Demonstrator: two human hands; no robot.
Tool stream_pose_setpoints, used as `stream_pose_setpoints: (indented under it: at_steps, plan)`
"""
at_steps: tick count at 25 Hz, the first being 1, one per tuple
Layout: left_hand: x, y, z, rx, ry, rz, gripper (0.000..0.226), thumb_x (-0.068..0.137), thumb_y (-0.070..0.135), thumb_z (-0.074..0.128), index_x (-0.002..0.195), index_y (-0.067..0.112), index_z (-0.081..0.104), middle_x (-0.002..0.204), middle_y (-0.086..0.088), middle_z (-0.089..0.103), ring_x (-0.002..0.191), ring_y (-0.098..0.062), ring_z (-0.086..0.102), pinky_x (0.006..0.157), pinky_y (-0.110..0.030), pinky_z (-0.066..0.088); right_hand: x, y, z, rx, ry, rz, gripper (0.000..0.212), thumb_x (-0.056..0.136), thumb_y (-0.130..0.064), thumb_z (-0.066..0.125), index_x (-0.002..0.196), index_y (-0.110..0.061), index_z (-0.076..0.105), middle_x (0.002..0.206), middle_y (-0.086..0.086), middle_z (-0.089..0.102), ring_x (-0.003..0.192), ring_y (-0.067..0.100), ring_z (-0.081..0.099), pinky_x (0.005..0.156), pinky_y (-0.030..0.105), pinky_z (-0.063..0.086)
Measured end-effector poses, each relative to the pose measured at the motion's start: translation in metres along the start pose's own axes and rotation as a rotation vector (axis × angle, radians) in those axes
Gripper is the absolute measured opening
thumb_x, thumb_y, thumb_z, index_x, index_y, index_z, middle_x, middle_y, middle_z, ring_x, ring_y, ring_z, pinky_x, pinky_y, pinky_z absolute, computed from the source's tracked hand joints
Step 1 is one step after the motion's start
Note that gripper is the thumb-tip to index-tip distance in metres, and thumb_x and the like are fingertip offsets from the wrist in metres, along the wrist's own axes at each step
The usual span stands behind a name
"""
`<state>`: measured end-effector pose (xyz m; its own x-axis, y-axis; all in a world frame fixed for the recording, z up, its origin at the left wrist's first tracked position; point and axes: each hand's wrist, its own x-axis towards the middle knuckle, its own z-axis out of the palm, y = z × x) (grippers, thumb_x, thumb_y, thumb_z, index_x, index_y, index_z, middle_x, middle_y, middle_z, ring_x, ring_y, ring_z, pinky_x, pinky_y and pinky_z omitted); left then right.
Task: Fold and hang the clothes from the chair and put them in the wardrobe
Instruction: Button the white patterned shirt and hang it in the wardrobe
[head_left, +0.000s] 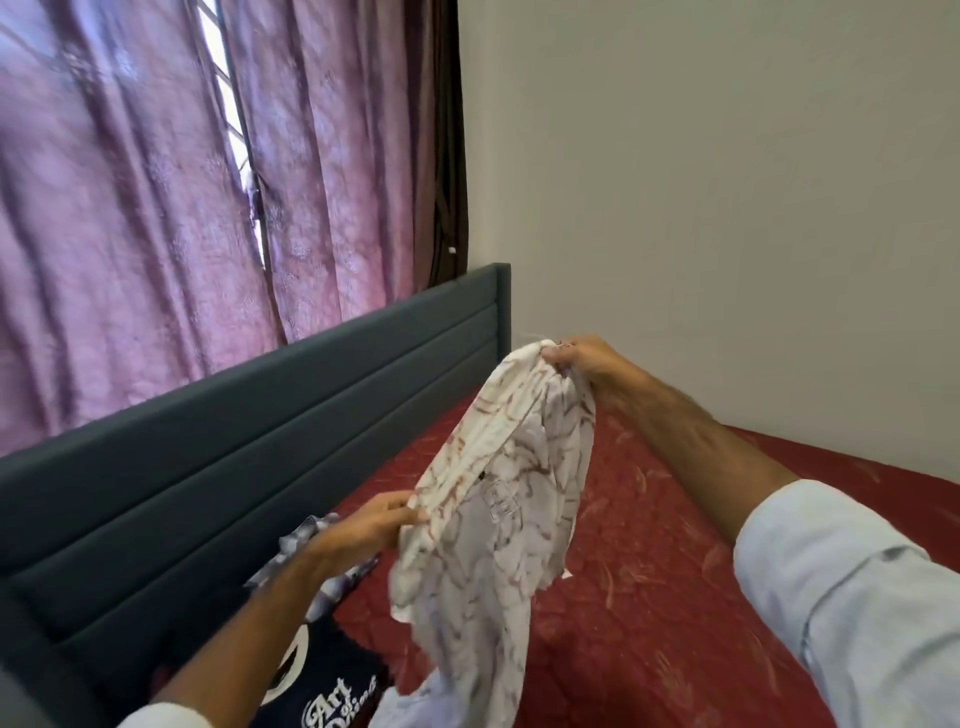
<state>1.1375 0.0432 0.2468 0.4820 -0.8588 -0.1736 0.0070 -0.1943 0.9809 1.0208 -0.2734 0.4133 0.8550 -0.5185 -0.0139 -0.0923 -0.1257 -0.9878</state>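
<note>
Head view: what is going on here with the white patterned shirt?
A person holds the white patterned shirt up over a red bedspread. The right hand grips its top, the left hand pinches an edge lower down. It hangs crumpled, not yet folded. A dark printed garment and a checked one lie by the headboard.

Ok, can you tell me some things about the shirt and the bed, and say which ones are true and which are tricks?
1. Both hands hold the white patterned shirt. True: the right hand grips its top, the left hand pinches its side.
2. The bedspread is blue. False: it is red; the headboard is the dark blue-grey one.
3. A dark garment with white lettering lies on the bed. True.
4. The curtains are green. False: they are purple-pink.
5. The shirt lies folded flat on the bed. False: it hangs unfolded in the air.
</note>
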Motion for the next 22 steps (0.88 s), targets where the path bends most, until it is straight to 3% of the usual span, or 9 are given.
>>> stream_pose_setpoints:
  at_steps: [3,5,8,10,12,14,17,19,22]
  plan:
    - [-0.018,0.012,-0.010,0.111,0.231,0.064,0.066,0.070,0.043,0.083,0.125,0.013,0.060,0.126,-0.016,0.066,0.110,-0.026,0.067,0.098,-0.052,0.054,0.011,0.025,-0.010,-0.010,0.123,0.055,0.024,0.091,0.004,0.061,0.114,0.003,0.066,0.099,0.017,0.065,0.087,0.028,0.062,0.075,0.035,0.054]
    - [-0.029,0.021,-0.015,0.220,0.186,0.100,0.061,0.080,0.030,0.085,0.130,0.023,0.052,0.129,-0.002,0.061,0.115,-0.017,0.065,0.093,-0.039,0.057,0.013,0.038,-0.009,0.048,0.185,0.050,0.030,0.090,0.011,0.053,0.111,-0.010,0.057,0.100,0.012,0.057,0.082,0.022,0.058,0.061,0.030,0.051]
    - [-0.036,0.027,-0.016,0.625,0.104,0.138,0.059,0.085,0.011,0.075,0.130,0.030,0.041,0.129,0.013,0.058,0.114,-0.005,0.063,0.092,-0.028,0.055,0.010,0.047,-0.008,0.114,0.082,0.087,0.032,0.094,0.014,0.041,0.089,-0.007,0.064,0.089,0.011,0.063,0.074,0.020,0.061,0.055,0.025,0.053]
    - [-0.035,0.022,-0.025,0.706,0.116,0.143,0.053,0.084,0.017,0.076,0.125,0.031,0.045,0.116,0.019,0.064,0.106,-0.004,0.066,0.085,-0.024,0.054,0.009,0.047,-0.013,0.100,-0.048,0.117,0.037,0.098,0.013,0.041,0.094,-0.002,0.074,0.096,0.014,0.074,0.085,0.024,0.070,0.068,0.028,0.061]
    - [-0.036,0.010,-0.036,0.565,0.218,0.127,0.048,0.079,0.036,0.083,0.117,0.025,0.056,0.107,0.012,0.071,0.094,-0.008,0.070,0.080,-0.028,0.056,0.011,0.047,-0.018,0.007,-0.113,0.096,0.029,0.098,0.007,0.053,0.104,-0.007,0.079,0.106,0.009,0.076,0.097,0.024,0.072,0.085,0.035,0.061]
    - [-0.036,-0.002,-0.042,0.294,0.434,0.078,0.051,0.076,0.047,0.085,0.110,0.016,0.064,0.103,-0.004,0.074,0.083,-0.012,0.071,0.075,-0.034,0.058,0.013,0.049,-0.023,-0.123,-0.101,0.031,0.021,0.093,-0.001,0.068,0.106,-0.012,0.080,0.105,0.006,0.078,0.100,0.024,0.072,0.091,0.036,0.059]
    - [-0.032,-0.006,-0.040,-0.106,0.774,0.038,0.022,0.095,0.023,0.071,0.112,0.013,0.061,0.122,-0.017,0.065,0.087,-0.017,0.065,0.073,-0.034,0.055,0.012,0.056,-0.030,-0.173,-0.114,-0.023,0.023,0.084,-0.008,0.080,0.106,-0.014,0.080,0.103,0.007,0.078,0.100,0.025,0.073,0.090,0.035,0.060]
    - [-0.027,0.005,-0.036,-0.170,0.867,0.080,0.023,0.099,0.020,0.066,0.118,0.014,0.056,0.128,-0.013,0.059,0.093,-0.015,0.063,0.073,-0.030,0.053,0.010,0.062,-0.033,-0.308,-0.137,-0.093,0.026,0.084,-0.009,0.081,0.109,-0.016,0.080,0.103,0.002,0.077,0.099,0.020,0.071,0.089,0.031,0.058]
    - [-0.025,0.021,-0.035,-0.113,0.876,0.095,0.036,0.094,0.022,0.072,0.124,0.023,0.052,0.126,-0.010,0.057,0.102,-0.021,0.064,0.076,-0.035,0.056,0.008,0.072,-0.029,-0.635,-0.091,-0.239,0.022,0.082,-0.015,0.084,0.103,-0.019,0.081,0.091,-0.010,0.073,0.089,0.006,0.065,0.075,0.020,0.048]
